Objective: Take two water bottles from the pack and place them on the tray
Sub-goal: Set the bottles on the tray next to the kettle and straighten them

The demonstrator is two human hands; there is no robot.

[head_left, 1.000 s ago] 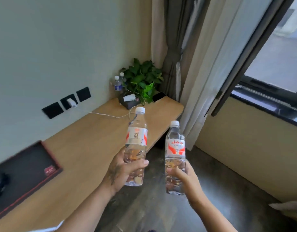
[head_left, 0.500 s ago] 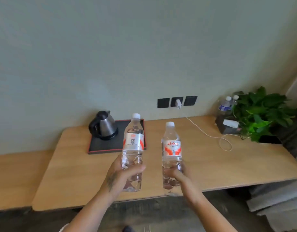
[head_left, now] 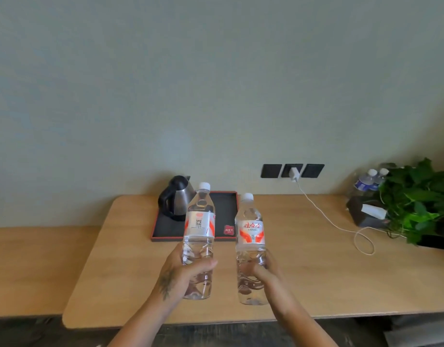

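Two water bottles are held upright above the near part of the wooden bench (head_left: 303,271), one in each hand, and neither has been set on the tray (head_left: 226,211). The left bottle (head_left: 198,229), with its white cap and a code printed on the label, is gripped low on its body by the left hand (head_left: 180,274); the fingers (head_left: 203,265) are wrapped closed around the clear plastic. The right bottle (head_left: 251,236), labelled in red and white, is clasped in the same way by the right hand (head_left: 266,271), the thumb being laid across its lower body. The bottles are kept just beside each other, not touching. The black, red-edged tray is seen behind them at the wall, and a steel kettle (head_left: 177,197) is stood on its left part. Further right, a white cable (head_left: 326,216) is trailed across the bench towards a potted plant (head_left: 421,199).
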